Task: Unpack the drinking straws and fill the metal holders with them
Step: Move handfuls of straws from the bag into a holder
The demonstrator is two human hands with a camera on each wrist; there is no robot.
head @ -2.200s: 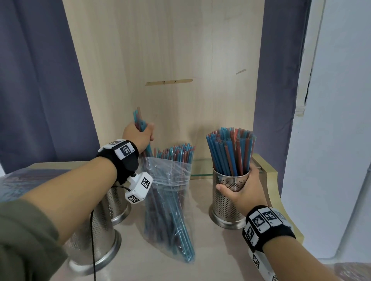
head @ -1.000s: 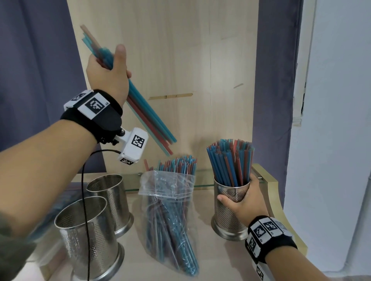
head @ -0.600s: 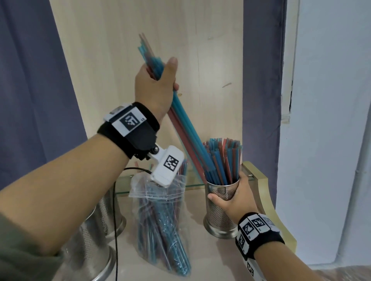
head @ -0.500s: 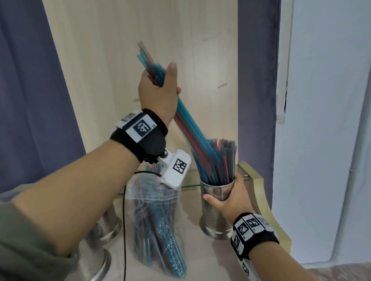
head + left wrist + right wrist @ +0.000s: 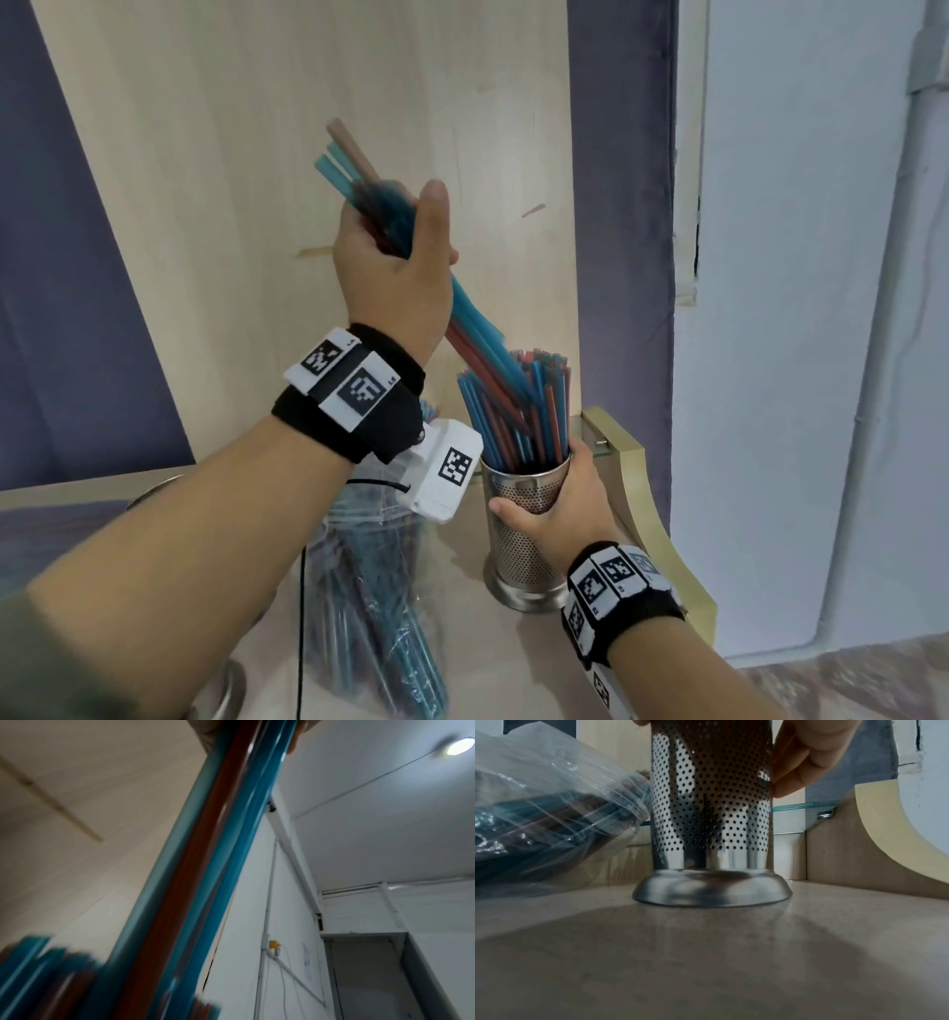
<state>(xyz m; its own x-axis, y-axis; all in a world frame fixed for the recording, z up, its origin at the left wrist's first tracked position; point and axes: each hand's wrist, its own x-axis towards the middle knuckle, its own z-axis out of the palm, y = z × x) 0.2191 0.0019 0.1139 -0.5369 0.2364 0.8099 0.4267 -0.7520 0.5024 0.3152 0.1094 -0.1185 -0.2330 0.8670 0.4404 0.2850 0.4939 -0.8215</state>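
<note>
At frame centre my left hand (image 5: 393, 257) is wrapped round a light, slippery, bendy straw bundle (image 5: 475, 339) slanting into the metal holder (image 5: 524, 519) my right hand (image 5: 560, 519) clasps lower right, so I'd grip mid-length, gently.

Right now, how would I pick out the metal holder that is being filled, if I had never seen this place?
Look at the pale wooden counter in front of the wood panel, towards its right end by the curved yellow edge. There the metal holder stands upright, a perforated steel cylinder on a flared base, gripped by the right hand. Unlike the clear plastic bag to its left, it bristles with upright blue and red straws.
</note>
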